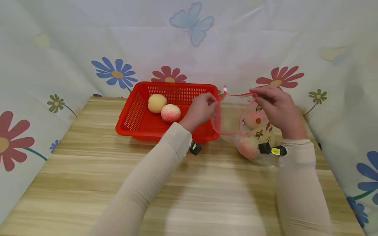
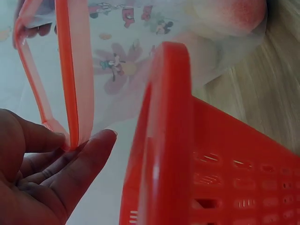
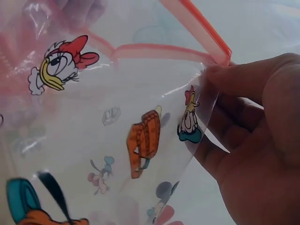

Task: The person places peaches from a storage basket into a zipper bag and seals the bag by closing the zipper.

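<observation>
A clear zip bag (image 1: 231, 119) printed with cartoon figures has a pink-red zip edge, and its mouth gapes between the two hands. My left hand (image 1: 201, 109) pinches one side of that edge, over the basket's right rim. The opposite corner is pinched between thumb and fingers of my right hand (image 1: 276, 106). Inside the bag, resting low on the table, are several peaches (image 1: 248, 147). In the left wrist view the pinched zip edge (image 2: 70, 112) stands beside the basket rim. Cartoon prints on the bag (image 3: 143, 140) fill much of the right wrist view.
A red plastic basket (image 1: 141, 132) stands at the back of the wooden table (image 1: 118, 177). In it lie a yellowish peach (image 1: 157, 103) and a pink-speckled peach (image 1: 170, 113). Behind hangs a flowered cloth (image 1: 236, 49), also along both sides.
</observation>
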`<state>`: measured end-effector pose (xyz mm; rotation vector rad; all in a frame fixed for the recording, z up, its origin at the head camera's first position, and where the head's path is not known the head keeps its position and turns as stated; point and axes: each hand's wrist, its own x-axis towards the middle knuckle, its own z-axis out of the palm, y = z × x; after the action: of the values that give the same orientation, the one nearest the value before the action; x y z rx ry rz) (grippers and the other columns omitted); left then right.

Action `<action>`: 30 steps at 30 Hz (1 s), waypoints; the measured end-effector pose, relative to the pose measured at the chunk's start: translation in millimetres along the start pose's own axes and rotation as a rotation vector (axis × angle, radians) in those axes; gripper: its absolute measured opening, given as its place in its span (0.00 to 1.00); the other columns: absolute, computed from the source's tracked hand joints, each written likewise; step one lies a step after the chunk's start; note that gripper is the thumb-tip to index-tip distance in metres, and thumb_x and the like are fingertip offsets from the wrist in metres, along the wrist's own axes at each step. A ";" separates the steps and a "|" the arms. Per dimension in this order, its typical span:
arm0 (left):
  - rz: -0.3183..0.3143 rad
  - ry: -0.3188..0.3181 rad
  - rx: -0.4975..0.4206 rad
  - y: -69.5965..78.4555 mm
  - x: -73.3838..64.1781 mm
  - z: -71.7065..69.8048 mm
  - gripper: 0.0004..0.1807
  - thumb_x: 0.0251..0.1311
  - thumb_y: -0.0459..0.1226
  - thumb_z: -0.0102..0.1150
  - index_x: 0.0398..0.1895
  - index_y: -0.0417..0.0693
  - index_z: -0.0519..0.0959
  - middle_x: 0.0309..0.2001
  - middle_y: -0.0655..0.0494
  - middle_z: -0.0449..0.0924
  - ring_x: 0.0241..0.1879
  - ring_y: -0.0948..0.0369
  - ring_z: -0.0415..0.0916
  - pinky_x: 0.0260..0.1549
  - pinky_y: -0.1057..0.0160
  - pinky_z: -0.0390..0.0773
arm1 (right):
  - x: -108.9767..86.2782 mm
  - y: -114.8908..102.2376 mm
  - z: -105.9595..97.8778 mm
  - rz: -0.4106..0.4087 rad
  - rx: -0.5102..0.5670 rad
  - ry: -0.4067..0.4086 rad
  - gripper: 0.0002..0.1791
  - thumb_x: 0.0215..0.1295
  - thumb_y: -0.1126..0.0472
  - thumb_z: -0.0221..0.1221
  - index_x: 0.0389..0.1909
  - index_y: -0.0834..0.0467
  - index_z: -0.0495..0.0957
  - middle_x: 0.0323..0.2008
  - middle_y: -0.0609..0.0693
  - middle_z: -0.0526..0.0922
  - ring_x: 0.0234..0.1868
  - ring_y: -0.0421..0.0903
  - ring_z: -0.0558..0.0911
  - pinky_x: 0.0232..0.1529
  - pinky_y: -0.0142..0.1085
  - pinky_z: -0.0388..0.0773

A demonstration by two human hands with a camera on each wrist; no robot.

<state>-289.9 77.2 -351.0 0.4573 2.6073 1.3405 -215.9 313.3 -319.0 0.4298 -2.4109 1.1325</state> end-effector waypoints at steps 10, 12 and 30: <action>0.033 -0.094 0.026 -4.9 -3.8 -1.6 0.14 0.63 0.40 0.61 0.51 0.52 0.76 0.45 0.57 0.81 0.41 0.60 0.79 0.40 0.65 0.84 | -17.0 1.7 10.6 0.089 0.048 0.208 0.15 0.65 0.63 0.61 0.52 0.54 0.83 0.42 0.30 0.80 0.42 0.31 0.79 0.44 0.17 0.74; 0.054 -0.108 0.010 -6.2 -5.8 -3.3 0.15 0.62 0.38 0.61 0.52 0.52 0.77 0.46 0.57 0.80 0.43 0.60 0.79 0.42 0.64 0.84 | -19.0 1.2 12.1 0.080 0.064 0.233 0.15 0.65 0.64 0.61 0.52 0.55 0.83 0.42 0.30 0.79 0.41 0.32 0.79 0.43 0.17 0.75; 0.088 -0.094 -0.041 -24.2 -13.7 -33.2 0.15 0.65 0.37 0.58 0.53 0.48 0.78 0.46 0.54 0.80 0.38 0.60 0.82 0.42 0.61 0.84 | -9.4 1.5 29.2 -0.016 0.121 0.252 0.14 0.64 0.67 0.60 0.50 0.59 0.83 0.40 0.30 0.79 0.39 0.31 0.79 0.41 0.19 0.75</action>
<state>-291.4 33.9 -351.3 0.6199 2.5060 1.3619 -216.0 292.2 -341.3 0.3224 -2.1269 1.2497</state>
